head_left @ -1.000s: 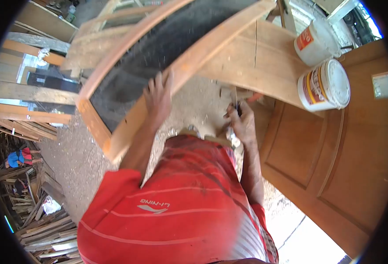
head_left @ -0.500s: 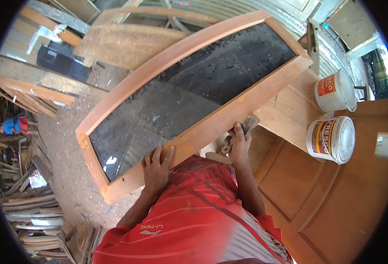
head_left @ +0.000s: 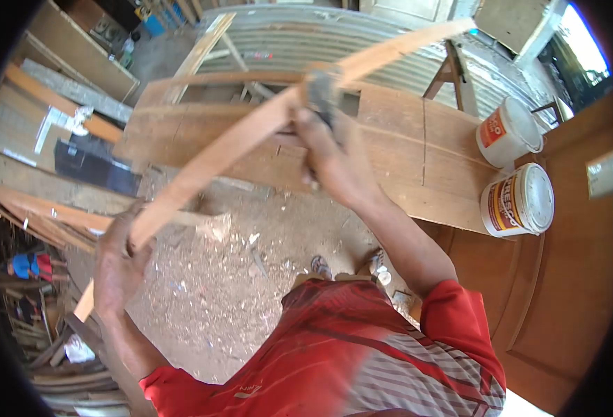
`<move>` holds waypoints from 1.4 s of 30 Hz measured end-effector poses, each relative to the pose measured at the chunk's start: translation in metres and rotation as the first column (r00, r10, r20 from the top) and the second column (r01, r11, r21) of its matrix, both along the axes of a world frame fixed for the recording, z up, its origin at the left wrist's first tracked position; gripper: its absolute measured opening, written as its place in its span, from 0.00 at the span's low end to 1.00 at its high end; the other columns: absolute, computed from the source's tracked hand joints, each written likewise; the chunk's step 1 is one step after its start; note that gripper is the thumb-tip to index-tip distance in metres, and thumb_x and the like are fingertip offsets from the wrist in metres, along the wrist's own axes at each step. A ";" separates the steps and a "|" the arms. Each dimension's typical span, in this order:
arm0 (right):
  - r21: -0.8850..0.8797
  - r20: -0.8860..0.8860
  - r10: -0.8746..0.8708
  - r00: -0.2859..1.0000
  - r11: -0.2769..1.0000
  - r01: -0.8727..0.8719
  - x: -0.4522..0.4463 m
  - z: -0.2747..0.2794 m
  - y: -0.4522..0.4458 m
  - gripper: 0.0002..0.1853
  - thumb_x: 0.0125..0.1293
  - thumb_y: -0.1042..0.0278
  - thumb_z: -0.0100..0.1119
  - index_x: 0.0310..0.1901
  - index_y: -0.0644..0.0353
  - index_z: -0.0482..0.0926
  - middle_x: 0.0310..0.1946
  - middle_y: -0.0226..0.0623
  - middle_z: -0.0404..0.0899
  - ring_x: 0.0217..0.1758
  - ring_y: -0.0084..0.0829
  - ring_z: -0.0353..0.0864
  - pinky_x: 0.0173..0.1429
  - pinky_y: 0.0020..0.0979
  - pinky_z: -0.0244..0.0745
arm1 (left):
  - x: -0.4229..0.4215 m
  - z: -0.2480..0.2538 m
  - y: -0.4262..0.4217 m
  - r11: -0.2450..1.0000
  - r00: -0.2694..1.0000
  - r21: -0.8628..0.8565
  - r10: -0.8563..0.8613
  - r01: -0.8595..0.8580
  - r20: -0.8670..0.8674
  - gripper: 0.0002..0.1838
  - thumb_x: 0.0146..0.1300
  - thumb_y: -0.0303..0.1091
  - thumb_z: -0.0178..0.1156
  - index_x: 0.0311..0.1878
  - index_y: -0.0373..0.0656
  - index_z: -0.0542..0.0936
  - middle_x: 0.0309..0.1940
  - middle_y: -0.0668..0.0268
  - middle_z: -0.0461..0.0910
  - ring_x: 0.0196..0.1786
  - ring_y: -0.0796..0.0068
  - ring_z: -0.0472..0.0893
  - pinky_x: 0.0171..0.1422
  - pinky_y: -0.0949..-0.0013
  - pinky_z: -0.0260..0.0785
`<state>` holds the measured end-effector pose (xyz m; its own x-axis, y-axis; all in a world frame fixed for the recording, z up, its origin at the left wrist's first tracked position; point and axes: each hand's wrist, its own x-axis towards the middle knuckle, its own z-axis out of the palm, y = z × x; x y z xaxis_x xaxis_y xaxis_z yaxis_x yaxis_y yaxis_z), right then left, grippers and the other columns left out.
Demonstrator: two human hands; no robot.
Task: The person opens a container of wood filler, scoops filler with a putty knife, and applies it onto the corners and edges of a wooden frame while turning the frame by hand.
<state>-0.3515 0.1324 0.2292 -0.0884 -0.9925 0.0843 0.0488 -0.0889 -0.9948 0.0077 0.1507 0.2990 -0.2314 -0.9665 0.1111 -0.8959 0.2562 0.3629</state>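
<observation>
The wooden frame (head_left: 212,163) is turned edge-on, so its long curved edge runs diagonally up to the right and its glass is hidden. Around its lower left part my left hand (head_left: 121,254) is closed, with the fingers over the wood. My right hand (head_left: 330,149) is closed on a small dark block (head_left: 319,90), which is at the curved edge near its middle. Motion blurs the block, and its exact kind cannot be made out.
Behind the frame lies a wooden panel (head_left: 396,132) on a support. Two white paint buckets (head_left: 518,200) stand at its right end, near a panelled door (head_left: 563,278). Shavings litter the floor (head_left: 230,299). Stacked wood and a person in blue (head_left: 25,265) are at far left.
The frame has turned from showing its glass to edge-on. My left hand has moved left to its lower part; my right hand has lifted the block onto the curved edge.
</observation>
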 end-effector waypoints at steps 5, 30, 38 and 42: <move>-0.229 -0.323 -0.181 0.929 0.967 0.108 -0.030 0.019 -0.003 0.25 0.85 0.52 0.49 0.68 0.64 0.76 0.44 0.44 0.88 0.49 0.30 0.88 0.46 0.34 0.82 | 0.037 0.008 -0.068 0.977 0.993 -0.211 -0.009 0.033 0.117 0.32 0.66 0.33 0.73 0.74 0.48 0.79 0.62 0.55 0.87 0.63 0.60 0.85 0.65 0.55 0.79; 0.019 -0.980 -0.149 0.134 0.597 0.802 -0.556 -0.088 0.315 0.13 0.71 0.68 0.57 0.37 0.74 0.79 0.27 0.46 0.76 0.32 0.29 0.73 0.39 0.42 0.72 | 0.082 0.003 -0.184 0.913 0.948 -0.405 0.093 0.040 0.304 0.39 0.75 0.66 0.59 0.68 0.36 0.77 0.59 0.44 0.82 0.62 0.44 0.81 0.68 0.49 0.72; -0.181 -0.962 -0.272 0.014 0.674 0.716 -0.501 -0.016 0.267 0.12 0.77 0.68 0.54 0.40 0.71 0.76 0.27 0.48 0.71 0.31 0.27 0.68 0.38 0.40 0.69 | 0.100 -0.004 -0.209 0.878 0.929 -0.473 0.108 0.077 0.353 0.37 0.77 0.61 0.61 0.70 0.33 0.77 0.59 0.41 0.83 0.64 0.45 0.81 0.70 0.53 0.71; -0.181 -0.959 -0.280 0.049 0.731 0.658 -0.407 -0.006 0.190 0.09 0.74 0.70 0.57 0.44 0.70 0.80 0.30 0.56 0.76 0.30 0.33 0.73 0.40 0.43 0.73 | 0.074 0.006 -0.208 0.913 0.957 -0.402 0.046 0.077 0.287 0.39 0.78 0.58 0.60 0.77 0.32 0.72 0.71 0.41 0.77 0.72 0.43 0.77 0.74 0.52 0.68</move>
